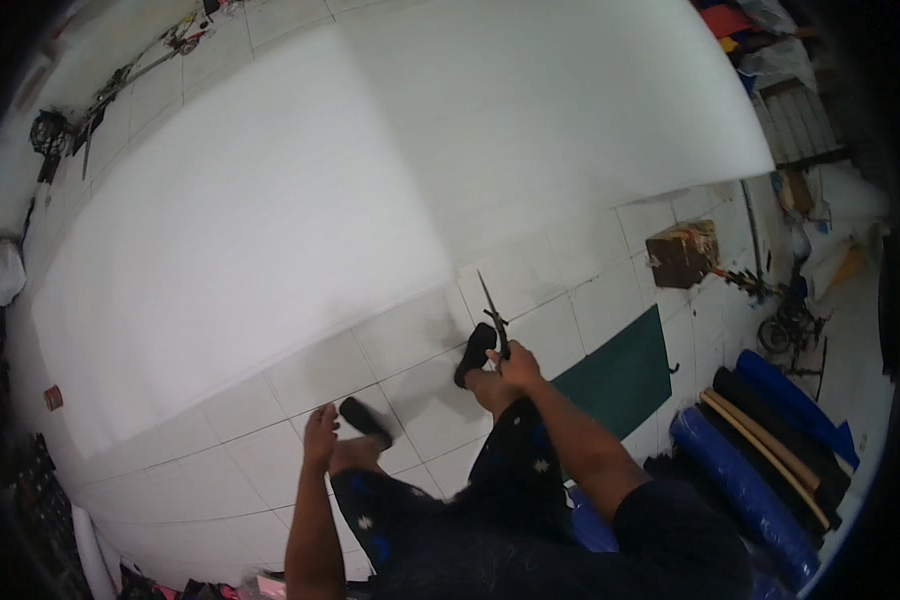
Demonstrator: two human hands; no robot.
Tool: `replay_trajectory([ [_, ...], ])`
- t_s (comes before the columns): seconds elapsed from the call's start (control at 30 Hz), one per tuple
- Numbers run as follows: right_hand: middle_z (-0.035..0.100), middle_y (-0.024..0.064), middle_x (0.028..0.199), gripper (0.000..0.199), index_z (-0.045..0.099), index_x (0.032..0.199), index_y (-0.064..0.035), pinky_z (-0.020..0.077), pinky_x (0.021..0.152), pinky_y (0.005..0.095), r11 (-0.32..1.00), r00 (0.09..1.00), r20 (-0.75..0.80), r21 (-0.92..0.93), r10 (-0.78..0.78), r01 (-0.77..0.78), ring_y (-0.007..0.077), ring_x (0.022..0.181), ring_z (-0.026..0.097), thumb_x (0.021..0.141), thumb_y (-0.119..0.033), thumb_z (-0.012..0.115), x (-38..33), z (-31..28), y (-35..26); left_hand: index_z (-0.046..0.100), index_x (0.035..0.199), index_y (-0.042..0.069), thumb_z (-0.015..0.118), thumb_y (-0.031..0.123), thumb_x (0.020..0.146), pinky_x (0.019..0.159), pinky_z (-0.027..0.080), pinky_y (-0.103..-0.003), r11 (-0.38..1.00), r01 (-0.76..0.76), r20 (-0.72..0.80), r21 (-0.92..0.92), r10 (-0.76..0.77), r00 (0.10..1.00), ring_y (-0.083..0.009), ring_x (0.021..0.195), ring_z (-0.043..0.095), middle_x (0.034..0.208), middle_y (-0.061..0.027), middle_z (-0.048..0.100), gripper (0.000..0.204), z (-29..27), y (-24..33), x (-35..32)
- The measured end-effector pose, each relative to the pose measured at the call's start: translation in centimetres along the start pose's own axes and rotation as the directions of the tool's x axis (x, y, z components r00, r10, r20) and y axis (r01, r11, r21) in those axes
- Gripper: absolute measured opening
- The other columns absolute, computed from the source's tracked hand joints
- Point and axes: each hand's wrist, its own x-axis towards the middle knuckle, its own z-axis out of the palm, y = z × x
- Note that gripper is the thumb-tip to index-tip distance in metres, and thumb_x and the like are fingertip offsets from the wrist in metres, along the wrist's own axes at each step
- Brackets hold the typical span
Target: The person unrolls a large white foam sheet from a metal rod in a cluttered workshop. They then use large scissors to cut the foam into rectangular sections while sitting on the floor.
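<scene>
as we look down at the tiled floor | our right hand is wrapped around the scissors, tip toward the big white sheet | our left hand, fingers loosely parted, hangs near our left foot

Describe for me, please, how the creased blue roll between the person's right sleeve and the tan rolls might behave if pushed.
The blue roll looks rounded, so it would probably roll sideways, though the tan rolls nearby could limit that. Its glossy surface suggests it may feel slippery. Being long and thick, it may prove fairly heavy.
</scene>
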Motion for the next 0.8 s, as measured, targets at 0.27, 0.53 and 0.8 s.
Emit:
replay_trajectory([
  [0.27, 0.067, 0.0152, 0.074, 0.047, 0.052, 0.089, 0.0005, 0.0521, 0.067, 0.0386, 0.982, 0.982, 0.033, 0.042, -0.185, 0.183, 0.0260, 0.070, 0.069, 0.089, -0.044, 0.066, 24.4, 0.7, 7.7, 0.029, 0.145, 0.005, 0.054, 0.060, 0.090, 0.099, 0.041, -0.045, 0.891, 0.208, 0.004, -0.405, -0.225, 0.974, -0.0334, 0.124, 0.046, 0.139, -0.0215, 0.043, 0.082, 18.1, -5.3, 18.0],
  [0.53, 0.062, 0.0100, 0.079, 0.055, 0.050, 0.090, 0.0029, 0.0516, 0.062, 0.0273, 0.890, 0.991, -0.077, 0.436, -0.113, 0.135, 0.0163, 0.069, 0.065, 0.089, -0.050, 0.064, 40.6, 11.6, 7.2, 0.018, 0.150, 0.007, 0.059, 0.073, 0.078, 0.102, 0.037, -0.046, 0.626, -0.034, -0.265, -0.779, -0.280, 0.923, -0.0348, 0.126, 0.040, 0.145, -0.0235, 0.030, 0.106, 27.8, -8.4, 39.7],
  [0.8, 0.057, 0.0099, 0.081, 0.041, 0.047, 0.094, -0.0002, 0.0508, 0.057, 0.0277, 0.422, 0.991, -0.120, 0.897, -0.058, 0.133, 0.0163, 0.066, 0.060, 0.089, -0.034, 0.070, 43.8, 18.1, 4.7, 0.055, 0.117, 0.008, 0.069, 0.054, 0.082, 0.077, 0.046, -0.034, 0.425, -0.262, -0.374, -0.866, -0.206, 0.904, -0.0224, 0.100, 0.054, 0.115, -0.0076, 0.057, 0.060, 29.8, -8.0, 45.7],
])
